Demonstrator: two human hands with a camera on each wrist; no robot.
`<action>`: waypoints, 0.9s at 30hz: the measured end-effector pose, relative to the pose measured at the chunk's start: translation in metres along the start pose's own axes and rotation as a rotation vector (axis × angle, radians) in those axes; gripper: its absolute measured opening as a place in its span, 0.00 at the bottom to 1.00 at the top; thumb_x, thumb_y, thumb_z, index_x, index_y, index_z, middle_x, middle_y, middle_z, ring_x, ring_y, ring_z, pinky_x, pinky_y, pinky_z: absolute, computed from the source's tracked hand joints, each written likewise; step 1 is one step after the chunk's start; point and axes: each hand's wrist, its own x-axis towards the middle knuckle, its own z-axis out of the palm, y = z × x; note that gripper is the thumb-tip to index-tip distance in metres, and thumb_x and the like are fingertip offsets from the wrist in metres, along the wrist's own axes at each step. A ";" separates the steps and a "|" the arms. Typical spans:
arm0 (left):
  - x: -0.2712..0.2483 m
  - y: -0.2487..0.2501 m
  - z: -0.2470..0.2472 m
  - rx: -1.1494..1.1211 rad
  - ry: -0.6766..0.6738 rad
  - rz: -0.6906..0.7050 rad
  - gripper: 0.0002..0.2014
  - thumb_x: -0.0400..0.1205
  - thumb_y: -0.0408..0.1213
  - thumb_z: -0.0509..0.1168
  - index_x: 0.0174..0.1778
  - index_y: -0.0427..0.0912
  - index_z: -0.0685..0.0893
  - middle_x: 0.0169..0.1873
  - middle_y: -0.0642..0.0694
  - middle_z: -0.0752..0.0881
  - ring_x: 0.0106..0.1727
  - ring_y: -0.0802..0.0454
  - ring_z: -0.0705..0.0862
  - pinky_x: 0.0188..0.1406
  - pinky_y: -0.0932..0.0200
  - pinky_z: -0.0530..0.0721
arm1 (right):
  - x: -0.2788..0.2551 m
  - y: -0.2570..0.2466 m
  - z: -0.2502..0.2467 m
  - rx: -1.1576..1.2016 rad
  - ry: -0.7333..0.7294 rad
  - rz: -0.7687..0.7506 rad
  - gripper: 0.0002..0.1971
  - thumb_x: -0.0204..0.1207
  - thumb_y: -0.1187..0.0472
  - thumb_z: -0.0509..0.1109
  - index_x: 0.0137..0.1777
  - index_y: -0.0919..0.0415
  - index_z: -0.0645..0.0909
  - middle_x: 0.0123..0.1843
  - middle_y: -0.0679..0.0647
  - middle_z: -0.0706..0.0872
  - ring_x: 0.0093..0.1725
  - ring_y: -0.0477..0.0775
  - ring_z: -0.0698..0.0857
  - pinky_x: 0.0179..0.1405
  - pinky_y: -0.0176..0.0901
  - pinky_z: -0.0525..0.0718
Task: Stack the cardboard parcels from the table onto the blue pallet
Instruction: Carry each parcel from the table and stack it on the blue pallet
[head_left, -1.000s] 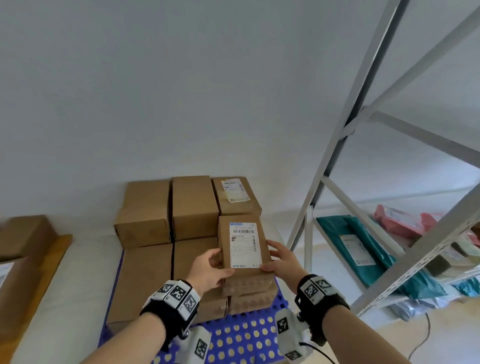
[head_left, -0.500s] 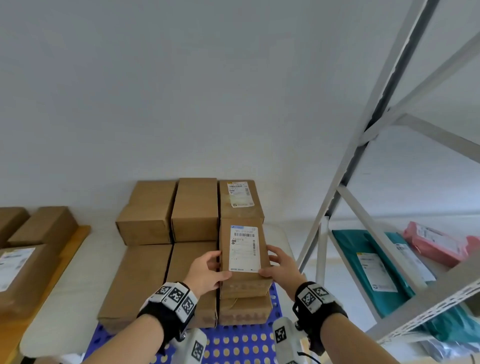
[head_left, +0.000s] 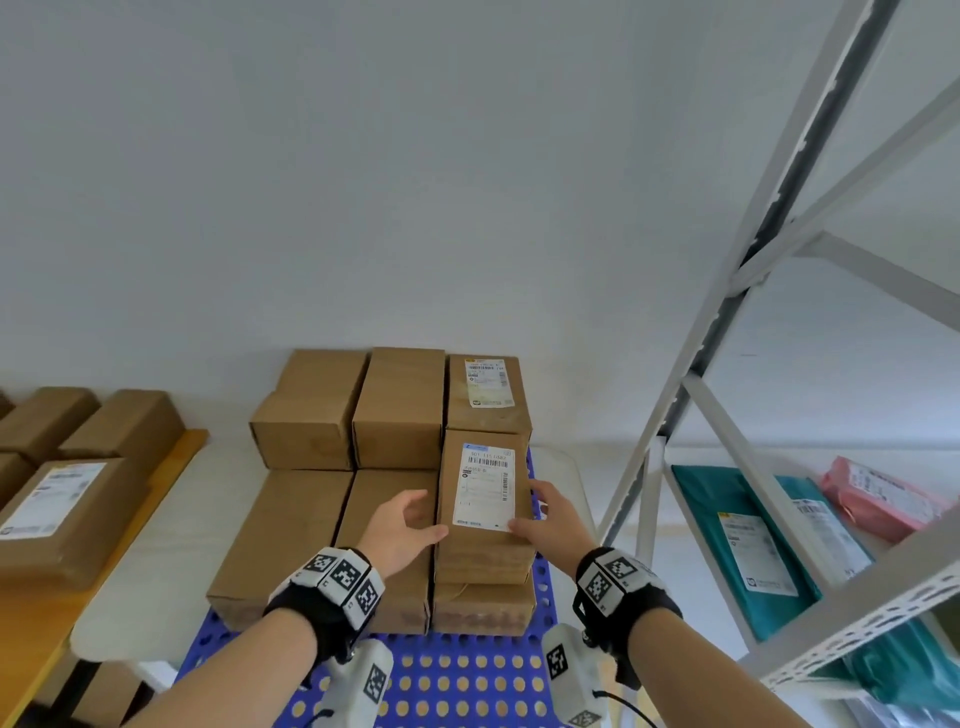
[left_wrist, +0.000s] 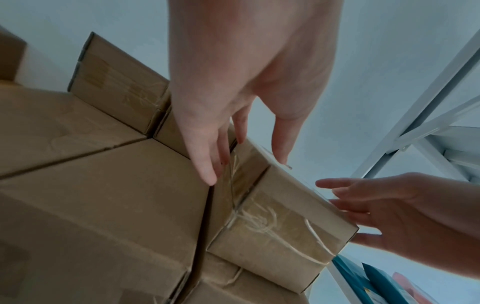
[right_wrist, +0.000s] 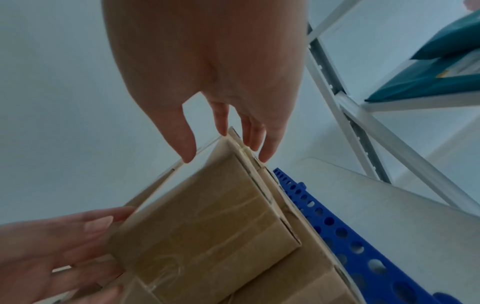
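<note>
Labelled cardboard parcel (head_left: 485, 499) sits atop another parcel at the front right corner of the stack on the blue pallet (head_left: 467, 670). Left hand (head_left: 400, 530) and right hand (head_left: 550, 519) flank it, fingers straight and spread, touching its sides. Right of the pallet: grey metal shelving (head_left: 727, 364) holding teal mailer bags (head_left: 753, 535).

parcels (head_left: 400, 410): plain brown cardboard, some with clear tape over the seams
top parcel (head_left: 485, 545): brown, bearing a white label (head_left: 484, 487) with black barcode and a blue corner
pallet (head_left: 467, 675): bright blue, dotted with round holes
worktop (head_left: 156, 519): pale off-white
wrist bands (head_left: 343, 577): black, carrying white squares with black codes
shelf frame (head_left: 727, 332): light grey
mailers (head_left: 748, 540): teal (one pink beside them)
wall (head_left: 363, 182): white
</note>
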 end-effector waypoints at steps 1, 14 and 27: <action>-0.003 0.001 -0.004 0.050 0.015 0.021 0.32 0.76 0.40 0.72 0.76 0.44 0.69 0.73 0.46 0.74 0.72 0.51 0.74 0.70 0.48 0.76 | -0.003 -0.005 0.000 -0.042 0.008 -0.023 0.30 0.75 0.68 0.70 0.77 0.62 0.65 0.70 0.53 0.76 0.61 0.46 0.76 0.33 0.21 0.79; -0.072 -0.036 -0.106 0.577 0.083 0.145 0.26 0.84 0.43 0.60 0.79 0.47 0.64 0.75 0.47 0.72 0.74 0.49 0.72 0.70 0.55 0.73 | -0.051 -0.078 0.090 -0.567 -0.104 -0.219 0.28 0.79 0.60 0.65 0.79 0.57 0.64 0.79 0.57 0.66 0.78 0.55 0.66 0.75 0.44 0.65; -0.202 -0.141 -0.253 0.695 0.104 0.054 0.24 0.86 0.40 0.57 0.79 0.46 0.63 0.76 0.45 0.70 0.74 0.48 0.72 0.72 0.55 0.72 | -0.130 -0.143 0.281 -0.868 -0.338 -0.271 0.19 0.82 0.58 0.61 0.71 0.61 0.73 0.67 0.59 0.77 0.67 0.62 0.77 0.62 0.49 0.78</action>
